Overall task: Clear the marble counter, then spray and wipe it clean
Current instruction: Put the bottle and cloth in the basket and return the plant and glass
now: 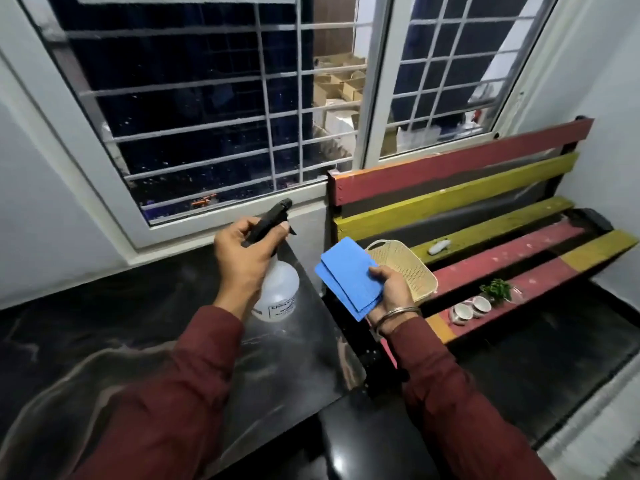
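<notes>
My left hand [242,251] grips the black trigger head of a clear spray bottle [278,292], held above the far right part of the dark marble counter [104,341]. The nozzle points away towards the window. My right hand [391,292] pinches a folded blue cloth [346,275] with thumb on top, just past the counter's right edge, over the gap beside the bench. The counter surface shows nothing lying on it.
A red-and-yellow slatted bench [502,258] stands to the right. On it are a cream plastic basket [408,268], two small white cups [471,308], a small green plant [497,289] and a white object [438,247]. A barred window [214,126] runs behind the counter.
</notes>
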Motion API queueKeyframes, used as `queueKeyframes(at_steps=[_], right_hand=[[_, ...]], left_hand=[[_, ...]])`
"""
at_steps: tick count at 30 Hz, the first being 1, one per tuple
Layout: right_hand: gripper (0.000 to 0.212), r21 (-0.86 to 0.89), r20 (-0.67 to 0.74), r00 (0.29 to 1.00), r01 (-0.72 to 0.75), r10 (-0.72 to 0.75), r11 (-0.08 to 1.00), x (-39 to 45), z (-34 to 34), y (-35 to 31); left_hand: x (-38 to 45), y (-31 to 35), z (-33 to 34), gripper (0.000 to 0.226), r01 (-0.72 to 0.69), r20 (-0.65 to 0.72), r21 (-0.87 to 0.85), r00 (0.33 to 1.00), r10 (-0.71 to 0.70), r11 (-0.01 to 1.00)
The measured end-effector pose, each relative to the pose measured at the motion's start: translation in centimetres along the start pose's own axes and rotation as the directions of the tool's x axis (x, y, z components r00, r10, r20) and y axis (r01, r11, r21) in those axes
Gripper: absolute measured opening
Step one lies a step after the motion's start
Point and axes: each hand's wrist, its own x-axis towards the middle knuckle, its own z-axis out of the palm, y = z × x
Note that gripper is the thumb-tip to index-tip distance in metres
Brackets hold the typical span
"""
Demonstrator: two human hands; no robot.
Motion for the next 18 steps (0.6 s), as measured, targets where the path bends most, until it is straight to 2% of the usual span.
queueKeyframes(at_steps=[5, 13, 16, 18], right_hand=[[0.015, -0.011, -0.054, 0.999, -0.004, 0.003, 1.0, 3.1, -4.3, -4.9], [0.018, 0.009, -0.146, 0.989, 0.018, -0.017, 1.0, 8.8, -8.1, -10.5], [0.014, -0.064, -0.272, 0.96, 0.055, -0.07, 0.996, 11.0, -9.5, -12.3], [0.013, -0.144, -0.344, 0.932, 0.073, -0.119, 0.987, 12.5, -10.5, -13.5]], left_hand=[[0.1, -2.3, 8.1, 0.012, 0.028, 0.12, 0.124, 0.992, -0.043, 0.992], [3.2, -7.8, 17.3, 0.015, 0.04, 0.176, 0.299, 0.98, -0.096, 0.954], [4.9, -8.9, 20.3, 0.027, 0.019, 0.226, 0.349, 0.969, -0.104, 0.937], [6.1, -9.2, 22.3, 0.023, -0.006, 0.256, 0.386, 0.961, -0.101, 0.922]])
